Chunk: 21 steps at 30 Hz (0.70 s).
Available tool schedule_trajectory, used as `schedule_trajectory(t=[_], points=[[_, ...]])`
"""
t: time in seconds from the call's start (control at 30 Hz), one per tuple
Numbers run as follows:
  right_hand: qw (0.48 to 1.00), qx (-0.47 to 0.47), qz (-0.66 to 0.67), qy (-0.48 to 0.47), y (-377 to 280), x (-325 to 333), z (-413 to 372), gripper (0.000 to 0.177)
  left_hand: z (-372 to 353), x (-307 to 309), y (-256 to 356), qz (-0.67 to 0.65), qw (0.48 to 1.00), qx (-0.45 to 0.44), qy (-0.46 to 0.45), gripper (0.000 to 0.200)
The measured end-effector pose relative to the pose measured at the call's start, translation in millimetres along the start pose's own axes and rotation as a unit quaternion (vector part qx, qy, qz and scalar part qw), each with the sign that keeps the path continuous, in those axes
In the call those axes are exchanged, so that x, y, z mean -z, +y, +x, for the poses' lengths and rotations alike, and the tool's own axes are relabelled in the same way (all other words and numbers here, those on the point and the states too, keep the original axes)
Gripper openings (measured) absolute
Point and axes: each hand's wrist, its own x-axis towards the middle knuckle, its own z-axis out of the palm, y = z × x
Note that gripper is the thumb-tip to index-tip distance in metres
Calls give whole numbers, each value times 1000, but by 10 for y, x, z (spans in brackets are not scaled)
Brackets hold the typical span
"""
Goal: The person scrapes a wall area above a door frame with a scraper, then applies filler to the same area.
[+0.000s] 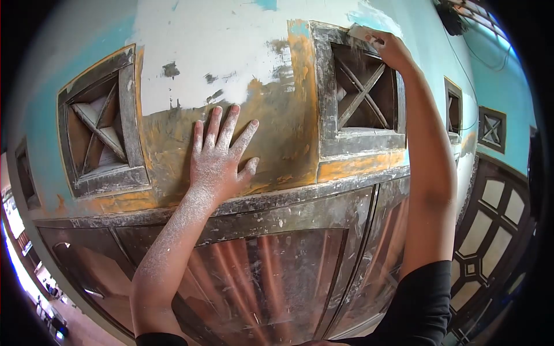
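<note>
My left hand, dusted with white powder up the forearm, lies flat with fingers spread on the brownish bare patch of the wall. Up at the right, my right hand grips a flat scraper. The scraper's blade is at the top edge of a wooden vent frame with crossed bars. Bits of dust appear to fall below the blade. Above my left hand the wall is coated white, with ragged dark spots where the coat is gone.
A second crossed-bar vent sits at the left. Beneath runs a dusty wooden ledge over glazed door panels with reddish curtain-like folds behind. At the right stand a dark wooden door and a small vent. Cables hang at upper right.
</note>
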Motion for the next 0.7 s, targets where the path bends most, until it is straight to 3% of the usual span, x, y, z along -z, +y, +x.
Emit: schedule_trajectory(t=[0.33,0.5,0.63,0.7], points=[[1000,-13,-2,-22,-283,8,0,35,-135,236,-481,64,995,80,6,75],[999,37,12,-22,-453,48,-20,36,-222,280,-547,75,994,85,9,74],[1000,9,0,-22,-595,-19,-96,36,-295,227,-596,82,993,83,16,73],[998,52,25,-7,-619,-72,-50,34,-273,171,-632,76,994,77,31,73]])
